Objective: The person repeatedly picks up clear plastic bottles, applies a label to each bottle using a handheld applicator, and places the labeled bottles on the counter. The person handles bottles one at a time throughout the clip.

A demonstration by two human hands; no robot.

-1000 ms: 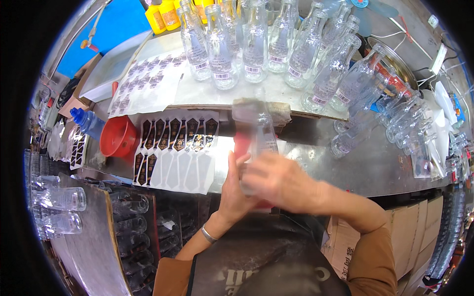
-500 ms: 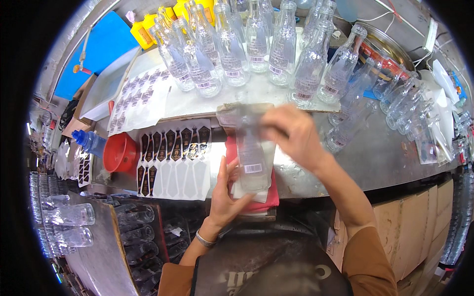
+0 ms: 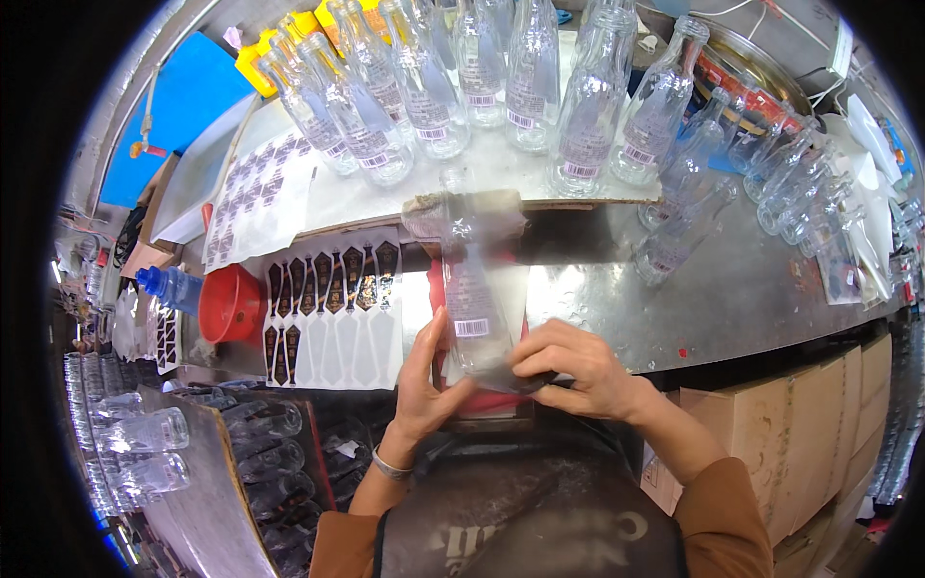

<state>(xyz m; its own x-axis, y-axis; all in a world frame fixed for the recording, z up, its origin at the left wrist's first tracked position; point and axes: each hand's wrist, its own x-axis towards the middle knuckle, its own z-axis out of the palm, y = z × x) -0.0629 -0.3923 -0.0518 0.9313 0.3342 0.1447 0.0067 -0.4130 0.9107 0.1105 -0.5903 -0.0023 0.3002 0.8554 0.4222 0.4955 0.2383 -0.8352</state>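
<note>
A clear glass bottle (image 3: 470, 299) with a printed label lies before me, its neck pointing away and resting on a folded beige cloth (image 3: 508, 214). My left hand (image 3: 424, 385) grips its lower left side, thumb and fingers apart around the base. Against the bottle's lower right end, my right hand (image 3: 583, 374) pinches a dark, flat, scraper-like piece (image 3: 535, 383), slightly blurred. Red cloth (image 3: 436, 281) and white paper show beneath the bottle. To the left lies a sheet of black, bottle-shaped stickers (image 3: 332, 328), with several blank outlines where the backing shows.
Several labelled bottles (image 3: 434, 116) stand on the raised white board (image 3: 376, 200) beyond my hands. More bottles (image 3: 684, 231) stand at the right on the metal table (image 3: 617, 318). A red bowl (image 3: 231, 306) sits at the left; cardboard boxes (image 3: 771, 424) stand below right.
My right hand has moved from beside the bottle's neck down toward me to its base, with the dark piece in it. My left hand stays on the bottle; the whole view has shifted slightly.
</note>
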